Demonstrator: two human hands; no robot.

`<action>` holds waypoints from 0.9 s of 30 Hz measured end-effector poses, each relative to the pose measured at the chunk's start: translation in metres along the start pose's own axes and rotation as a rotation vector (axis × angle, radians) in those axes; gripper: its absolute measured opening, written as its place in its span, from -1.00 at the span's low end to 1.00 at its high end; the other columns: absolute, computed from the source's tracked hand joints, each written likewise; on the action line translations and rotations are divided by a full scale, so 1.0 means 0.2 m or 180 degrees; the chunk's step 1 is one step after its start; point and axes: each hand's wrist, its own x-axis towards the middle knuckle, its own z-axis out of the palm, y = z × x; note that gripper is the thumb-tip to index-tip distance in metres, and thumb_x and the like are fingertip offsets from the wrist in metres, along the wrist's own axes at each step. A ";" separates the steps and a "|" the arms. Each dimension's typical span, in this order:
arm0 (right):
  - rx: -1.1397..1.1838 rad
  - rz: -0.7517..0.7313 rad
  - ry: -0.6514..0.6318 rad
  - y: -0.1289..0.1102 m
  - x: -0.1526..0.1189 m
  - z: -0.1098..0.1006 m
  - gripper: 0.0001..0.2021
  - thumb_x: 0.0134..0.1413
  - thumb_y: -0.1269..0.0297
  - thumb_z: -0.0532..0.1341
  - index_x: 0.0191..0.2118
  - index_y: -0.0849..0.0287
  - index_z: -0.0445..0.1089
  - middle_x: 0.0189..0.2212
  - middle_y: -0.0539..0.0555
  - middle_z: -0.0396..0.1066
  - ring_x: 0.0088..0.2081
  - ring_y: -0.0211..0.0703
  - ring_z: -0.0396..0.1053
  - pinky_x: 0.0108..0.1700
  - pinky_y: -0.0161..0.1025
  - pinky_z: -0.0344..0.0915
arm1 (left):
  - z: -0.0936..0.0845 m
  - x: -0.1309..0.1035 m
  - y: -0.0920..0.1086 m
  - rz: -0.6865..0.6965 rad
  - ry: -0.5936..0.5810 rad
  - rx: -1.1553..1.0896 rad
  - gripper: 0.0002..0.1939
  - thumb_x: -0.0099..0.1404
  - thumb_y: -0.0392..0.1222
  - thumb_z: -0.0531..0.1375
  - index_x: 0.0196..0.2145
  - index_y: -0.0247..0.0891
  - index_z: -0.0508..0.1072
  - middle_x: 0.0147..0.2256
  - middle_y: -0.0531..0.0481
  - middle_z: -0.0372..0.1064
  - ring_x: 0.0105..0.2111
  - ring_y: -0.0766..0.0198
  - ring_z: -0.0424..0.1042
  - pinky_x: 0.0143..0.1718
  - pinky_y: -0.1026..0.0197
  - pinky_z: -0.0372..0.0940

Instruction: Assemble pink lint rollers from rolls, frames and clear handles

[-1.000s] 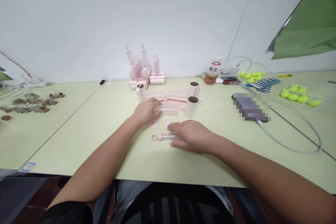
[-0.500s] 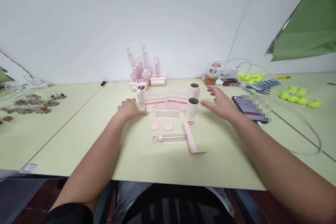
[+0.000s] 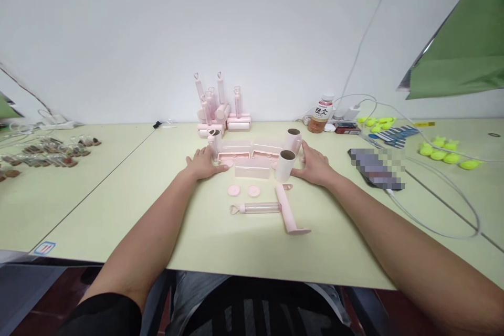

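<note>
My left hand (image 3: 203,163) rests open at the left end of a cluster of pink lint roller parts, its thumb by a pink disc cap. Beside its fingers stands a roll (image 3: 215,143) with a pink piece. My right hand (image 3: 314,165) is open along the right side, its thumb close to a white paper roll (image 3: 285,166); contact is unclear. Another upright roll (image 3: 293,139) stands behind. Between the hands lie a clear cover (image 3: 252,168) and pink trays (image 3: 234,156). Nearer me are two pink caps (image 3: 233,190) and a lint roller handle (image 3: 287,210) with a clear stem.
Several pink lint rollers (image 3: 220,110) are stacked against the wall. At the right are a bottle (image 3: 319,114), a phone (image 3: 376,169) on a white cable, and yellow-green squishy items (image 3: 449,151). Small wrapped items (image 3: 51,153) lie far left.
My right hand has come down and left, nearer the white roll. My left hand has shifted slightly right, closer to the parts. The view has tilted a little.
</note>
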 end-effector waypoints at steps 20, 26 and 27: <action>0.0058 0.0341 0.0015 -0.07 0.00 0.01 0.01 0.00 -0.20 0.16 0.41 0.27 -0.26 0.32 0.43 0.04 0.27 0.43 0.09 0.20 0.28 0.06 | 0.02 0.04 0.02 0.0064 0.0210 -0.0071 -0.22 0.09 0.47 0.08 0.02 -0.20 0.22 0.09 -0.29 0.32 0.13 -0.19 0.26 0.10 -0.15 0.07; 0.0232 0.0169 0.0093 -0.07 -0.01 0.02 0.17 -0.12 -0.21 0.25 0.43 0.23 -0.40 0.40 0.38 -0.19 0.36 0.39 -0.13 0.27 0.26 -0.04 | 0.03 0.04 0.02 0.0079 0.0232 -0.0135 -0.20 0.08 0.47 0.09 0.05 -0.20 0.21 0.11 -0.30 0.31 0.14 -0.19 0.25 0.11 -0.16 0.07; 0.0256 0.0169 0.0106 -0.08 -0.01 0.03 0.19 -0.14 -0.20 0.27 0.43 0.20 -0.42 0.41 0.37 -0.22 0.37 0.39 -0.15 0.27 0.27 -0.06 | 0.03 0.04 0.02 0.0075 0.0238 -0.0124 -0.20 0.08 0.47 0.09 0.05 -0.20 0.21 0.12 -0.31 0.30 0.14 -0.20 0.25 0.12 -0.17 0.06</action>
